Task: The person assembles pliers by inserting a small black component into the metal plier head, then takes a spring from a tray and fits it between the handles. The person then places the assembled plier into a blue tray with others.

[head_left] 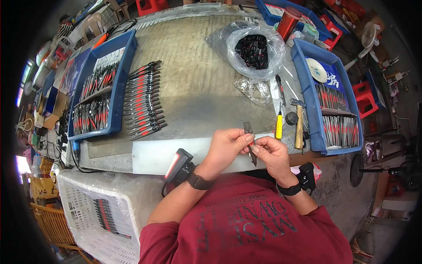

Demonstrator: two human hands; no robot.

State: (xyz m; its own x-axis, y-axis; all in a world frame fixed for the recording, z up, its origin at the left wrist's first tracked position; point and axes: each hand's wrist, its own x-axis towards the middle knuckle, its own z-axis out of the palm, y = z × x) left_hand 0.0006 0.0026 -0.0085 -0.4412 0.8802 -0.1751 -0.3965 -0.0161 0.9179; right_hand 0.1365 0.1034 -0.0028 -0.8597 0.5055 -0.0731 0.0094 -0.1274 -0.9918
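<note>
In front of my body, just over the table's near edge, both hands hold one slim black-and-red hand tool [247, 127]. Its exact kind is too small to make out. My left hand [228, 144] pinches it between thumb and fingers from the left. From the right, my right hand [273, 155] grips its lower part with thumb and fingertips. The tool's dark upper end sticks up past the fingers, and its middle is partly hidden. Beneath the hands lies a white board [151, 155]. Left of them, similar black-and-red tools [143, 103] lie side by side in a column.
Blue trays of similar tools stand left [118, 112] and right [313, 105]. A clear plastic bag [241, 69] holds black pieces; a smaller bag [256, 90] lies below it. A yellow-handled screwdriver [279, 126] and a hammer [299, 127] lie nearby. A white basket [79, 187] is lower left.
</note>
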